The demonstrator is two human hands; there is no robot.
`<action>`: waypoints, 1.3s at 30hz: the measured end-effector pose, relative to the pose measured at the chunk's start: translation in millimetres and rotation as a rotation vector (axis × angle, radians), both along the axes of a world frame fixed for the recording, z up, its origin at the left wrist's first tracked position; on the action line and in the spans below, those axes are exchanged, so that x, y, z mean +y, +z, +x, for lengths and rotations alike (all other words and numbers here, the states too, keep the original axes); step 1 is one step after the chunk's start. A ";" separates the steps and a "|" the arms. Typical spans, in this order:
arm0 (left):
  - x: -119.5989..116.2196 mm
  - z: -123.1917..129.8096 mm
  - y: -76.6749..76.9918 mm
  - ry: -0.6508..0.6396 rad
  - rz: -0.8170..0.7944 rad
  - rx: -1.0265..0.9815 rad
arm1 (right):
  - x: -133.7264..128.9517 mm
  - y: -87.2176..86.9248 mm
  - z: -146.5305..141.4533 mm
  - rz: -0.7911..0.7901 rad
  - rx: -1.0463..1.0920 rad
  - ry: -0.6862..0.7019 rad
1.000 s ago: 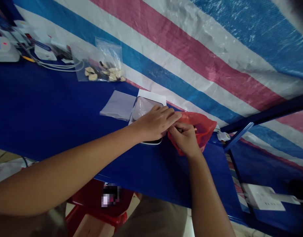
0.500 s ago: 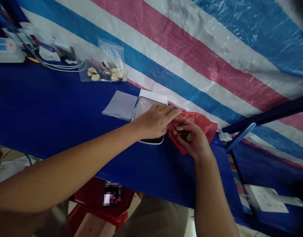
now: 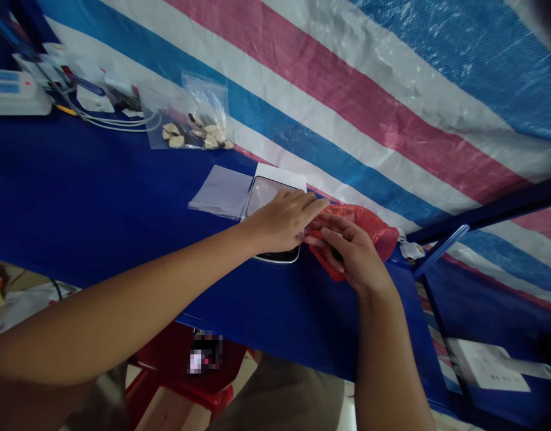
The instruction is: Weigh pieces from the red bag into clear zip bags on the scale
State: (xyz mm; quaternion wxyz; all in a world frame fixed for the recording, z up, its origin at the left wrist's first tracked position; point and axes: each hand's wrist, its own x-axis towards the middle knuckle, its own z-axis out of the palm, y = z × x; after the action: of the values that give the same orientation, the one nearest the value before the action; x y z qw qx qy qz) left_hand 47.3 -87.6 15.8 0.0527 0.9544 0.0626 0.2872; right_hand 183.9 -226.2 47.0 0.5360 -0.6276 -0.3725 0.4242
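My left hand [image 3: 286,220] is closed in a pinch on the edge of a clear plastic bag [image 3: 265,194], above a flat scale [image 3: 279,257] with a dark, white-rimmed top. Most of the bag is hidden beneath the hand. Just to the right, my right hand [image 3: 353,254] is curled with its fingertips against the bag's edge by my left fingers. A dark bit of the dried slices shows in its palm; the rest is covered by the fingers. Behind and under this hand lies a crumpled red plastic bag [image 3: 380,230].
A stack of clear bags [image 3: 221,191] lies left of the scale. Farther back are filled bags of pale dried slices [image 3: 212,134], cables [image 3: 118,123] and a white device [image 3: 17,93]. A striped sheet [image 3: 311,102] rises behind the blue table [image 3: 100,197]; a metal frame [image 3: 441,251] stands right.
My right hand has turned and its fingers have closed over the slices, reaching left to the clear bag. My left hand has stayed nearly still.
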 end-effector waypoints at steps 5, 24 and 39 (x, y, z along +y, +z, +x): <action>0.3 0.3 -1.1 0.008 0.015 0.001 | -1.1 -2.6 2.6 -0.087 -0.055 0.085; 0.5 1.1 -3.3 0.025 0.043 0.013 | -2.3 -5.0 9.3 -0.087 -0.049 0.010; -3.3 0.6 -1.0 -0.065 0.069 -0.010 | 10.0 -20.2 -3.6 0.028 -0.377 -0.017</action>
State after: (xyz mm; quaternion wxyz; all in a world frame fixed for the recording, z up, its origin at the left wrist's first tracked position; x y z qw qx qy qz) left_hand 47.8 -91.0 14.8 0.0292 0.9557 0.0214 0.2921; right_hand 180.2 -216.2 26.8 0.4690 -0.6917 -0.4667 0.2894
